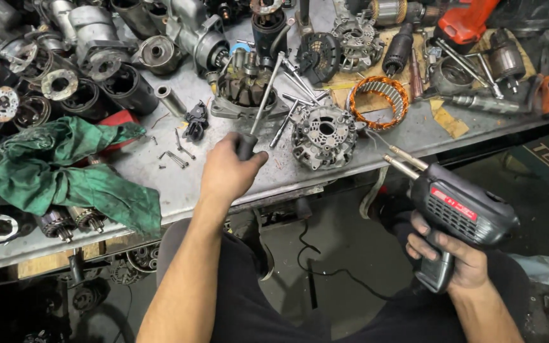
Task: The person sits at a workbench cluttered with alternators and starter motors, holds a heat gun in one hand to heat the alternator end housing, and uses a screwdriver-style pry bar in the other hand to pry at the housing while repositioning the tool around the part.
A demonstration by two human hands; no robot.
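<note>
Left hand clenched round the dark handle of a screwdriver; shaft runs up and to the far side, tip ending over the alternator housing with its rotor showing. Right hand wrapped round the pistol grip of a soldering gun, dark body with a red label, held off the near edge of the bench, at right. Its twin metal tips point up-left toward the bench edge, near but not touching the aluminium rectifier end frame.

End frame sits on the bench just right of the left hand. Copper-wound stator ring lies just far-right of it, on a piece of cardboard. Long bolts lie scattered between the housing and the end frame.

Left side: crumpled green rag hanging over the near edge, two small armatures poking out under it. Small black part and loose screws between the rag and the left hand. Far left: a pile of starter and alternator housings. Far right: an orange power tool, another armature, orange-handled pliers.

Black cable trails on the floor between the person's knees.
</note>
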